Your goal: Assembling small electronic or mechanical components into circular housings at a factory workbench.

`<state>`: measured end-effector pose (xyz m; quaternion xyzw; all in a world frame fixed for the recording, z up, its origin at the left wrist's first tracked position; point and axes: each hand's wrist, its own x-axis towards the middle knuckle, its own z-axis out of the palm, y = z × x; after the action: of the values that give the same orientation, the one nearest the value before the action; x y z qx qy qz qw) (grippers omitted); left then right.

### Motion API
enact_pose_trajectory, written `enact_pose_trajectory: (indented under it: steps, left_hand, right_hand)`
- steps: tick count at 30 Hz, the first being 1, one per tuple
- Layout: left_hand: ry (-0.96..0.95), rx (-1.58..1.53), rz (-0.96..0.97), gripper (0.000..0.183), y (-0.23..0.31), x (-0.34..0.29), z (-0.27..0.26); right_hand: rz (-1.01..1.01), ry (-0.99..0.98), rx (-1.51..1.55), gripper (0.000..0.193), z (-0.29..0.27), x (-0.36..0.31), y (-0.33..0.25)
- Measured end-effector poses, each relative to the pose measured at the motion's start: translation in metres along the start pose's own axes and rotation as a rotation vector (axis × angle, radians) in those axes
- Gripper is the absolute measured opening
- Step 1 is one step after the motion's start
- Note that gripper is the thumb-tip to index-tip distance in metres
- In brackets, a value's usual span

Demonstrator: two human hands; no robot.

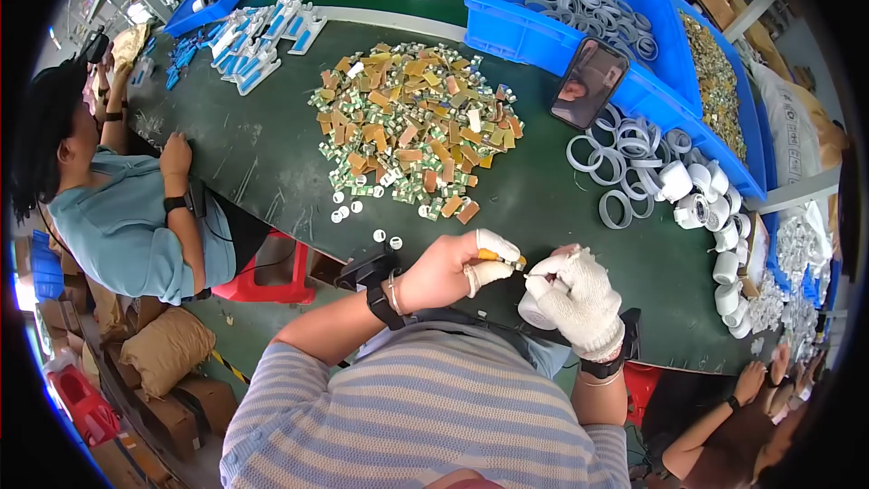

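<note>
Holding a yellow piece (493,255) in left hand (453,267), white cap (534,312) in right hand (581,297), close together, apparently for precision.

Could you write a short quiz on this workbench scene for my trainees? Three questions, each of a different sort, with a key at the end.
1. Fill in the blank: The left hand pinches a small piece that is mainly ______ in colour.

2. Multiple choice: Seen in the picture, where do the loose grey rings lie relative to the heap of small boards?
A. To its left
B. To its right
C. On top of it

3. True or false: The right hand wears a white glove that covers the back of the hand.

Key: 1. yellow; 2. B; 3. true.
</note>
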<state>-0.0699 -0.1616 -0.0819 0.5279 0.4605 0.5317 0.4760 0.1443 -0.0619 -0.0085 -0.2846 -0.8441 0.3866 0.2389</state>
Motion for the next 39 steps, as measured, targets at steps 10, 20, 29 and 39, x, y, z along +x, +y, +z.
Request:
enact_pose_trajectory:
  steps: [10,20,29,39]
  left_hand:
    - [0.038,-0.381,-0.104,0.031,0.012,-0.008,-0.001]
    - [0.024,-0.118,-0.123,0.031,0.027,-0.016,0.009]
    - [0.043,0.365,0.172,0.026,0.036,-0.010,0.015]
    - [-0.027,0.205,-0.108,0.027,0.039,-0.012,0.008]
  right_hand:
    - [-0.095,0.027,0.030,0.010,0.007,0.003,-0.007]
    - [-0.085,0.020,0.088,0.014,0.001,-0.004,-0.004]
    - [0.129,-0.196,0.211,0.011,-0.010,-0.004,0.005]
    - [-0.200,-0.062,-0.307,0.016,-0.011,0.003,-0.004]
